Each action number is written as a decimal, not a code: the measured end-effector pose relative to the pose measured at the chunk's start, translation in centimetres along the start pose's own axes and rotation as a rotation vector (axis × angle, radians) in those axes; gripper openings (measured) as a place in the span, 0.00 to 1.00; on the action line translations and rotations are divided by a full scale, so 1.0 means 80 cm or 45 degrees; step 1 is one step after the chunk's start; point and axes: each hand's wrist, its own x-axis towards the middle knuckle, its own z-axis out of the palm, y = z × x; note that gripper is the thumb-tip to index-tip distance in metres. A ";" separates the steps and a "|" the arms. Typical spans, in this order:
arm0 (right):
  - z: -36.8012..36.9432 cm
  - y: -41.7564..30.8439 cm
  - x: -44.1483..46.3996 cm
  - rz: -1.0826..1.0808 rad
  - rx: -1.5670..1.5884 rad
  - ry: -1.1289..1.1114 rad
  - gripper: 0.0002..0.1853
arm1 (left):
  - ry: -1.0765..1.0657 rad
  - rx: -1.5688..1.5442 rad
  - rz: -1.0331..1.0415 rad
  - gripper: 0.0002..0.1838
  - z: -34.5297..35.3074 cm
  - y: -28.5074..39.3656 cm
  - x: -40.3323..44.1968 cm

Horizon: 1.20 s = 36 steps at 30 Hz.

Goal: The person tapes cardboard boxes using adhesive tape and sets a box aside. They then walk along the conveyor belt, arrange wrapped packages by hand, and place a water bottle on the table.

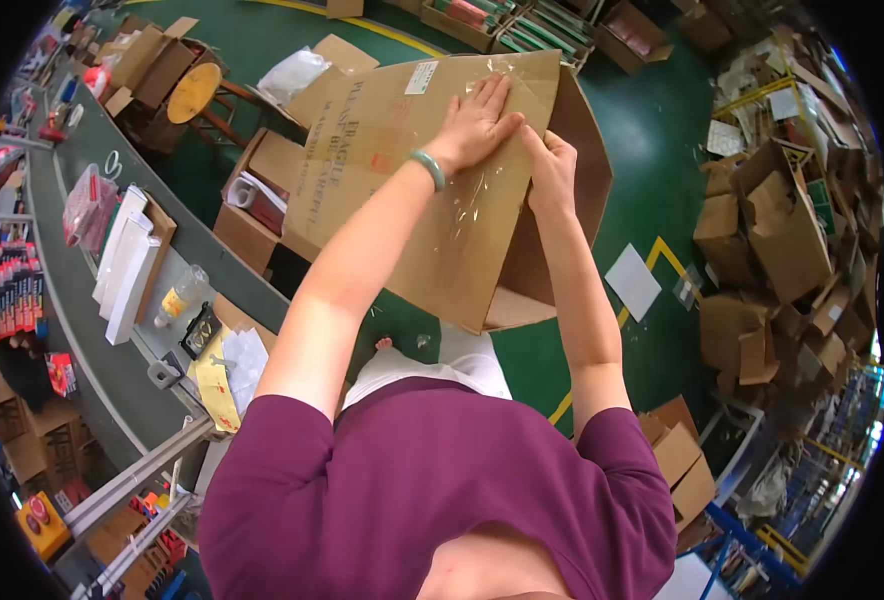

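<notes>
A large brown cardboard box (pixel 407 215) is in front of the person, over the green floor (pixel 652 190), between the long, curved grey bench (pixel 92 290) on the left and the heap of crumpled brown cardboard cartons (pixel 772 240) on the right. It lies tilted across the view, with its open end toward the right and its plain brown inside showing there. Its broad upper face carries dark printed lettering, with the words "fragile" and "please be careful" among it, faint red marks, and a small white paper label (pixel 422 78) near the far edge. Glossy clear tape (pixel 474 205) catches the light along this face, close to the open end. What the box rests on cannot be told. The left hand (pixel 477 122), with a pale green bangle (pixel 429 170) at its wrist, is spread open, its palm down on the taped face and its fingers reaching toward the far edge; it presses flat and clasps nothing. The right hand (pixel 552 165) is just beside it at the rim of the open end, its fingers curled in and its thumb close to them, pinching the cardboard edge. Behind the box, a white plastic bag (pixel 290 76) lies near a round-topped wooden stool (pixel 194 92).
</notes>
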 end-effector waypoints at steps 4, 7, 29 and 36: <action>-0.011 -0.022 0.077 0.001 0.110 -0.017 0.07 | -0.058 -0.157 -0.170 0.41 -0.026 -0.005 0.060; 0.003 -0.069 0.135 0.013 0.238 0.026 0.07 | -0.111 -0.200 -0.236 0.50 -0.044 0.008 0.043; 0.120 -0.168 0.610 -0.451 -0.720 -0.481 0.22 | 0.540 0.621 -0.339 0.03 -0.365 -0.161 0.346; -0.100 0.006 0.668 0.748 -0.415 -0.099 0.36 | 0.683 0.635 -0.388 0.05 -0.440 -0.250 0.413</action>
